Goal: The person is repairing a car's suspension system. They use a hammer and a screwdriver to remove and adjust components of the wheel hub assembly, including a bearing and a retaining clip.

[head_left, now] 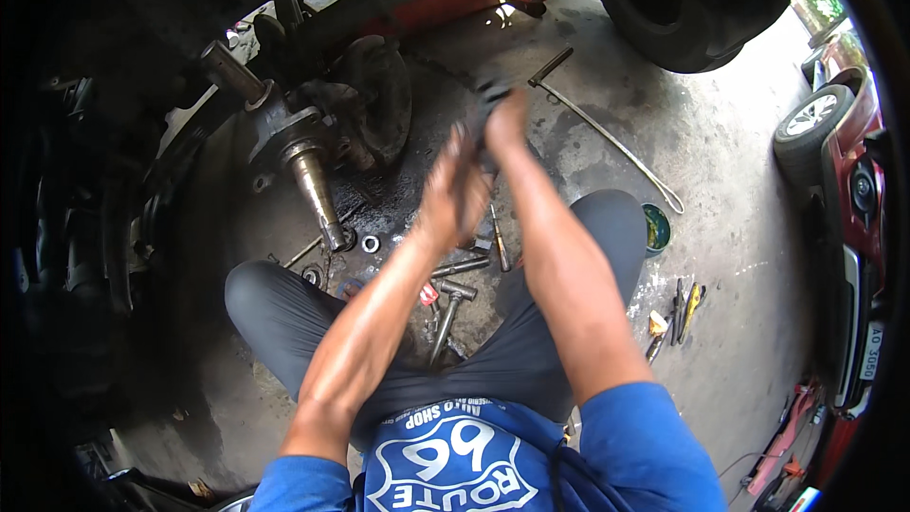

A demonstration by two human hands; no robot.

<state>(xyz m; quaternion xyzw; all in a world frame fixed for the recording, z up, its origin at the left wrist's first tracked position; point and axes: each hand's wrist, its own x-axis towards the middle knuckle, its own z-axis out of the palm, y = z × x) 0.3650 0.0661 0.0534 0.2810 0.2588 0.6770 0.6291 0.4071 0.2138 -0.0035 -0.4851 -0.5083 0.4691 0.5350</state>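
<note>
A hammer [447,320] is laid on the floor between the legs. Beyond, what seems a dark item [491,100] is met by the left hand [449,192] and right hand [506,123], their blurred grip impossible to tell. Farther off, a tire [697,45] is seen.

Single head cam, worn on the person's head, looking steeply down & slightly fwd thru a v. wide fisheye lens (hence the bent edges and dark corners). Blue shirt [455,465] is nearest, at the near edge; left hand [453,192] and right hand [507,121] are farther off, approx. centre. Concrete floor [739,218] spreads below, w/ red car [846,228] far right.
</note>
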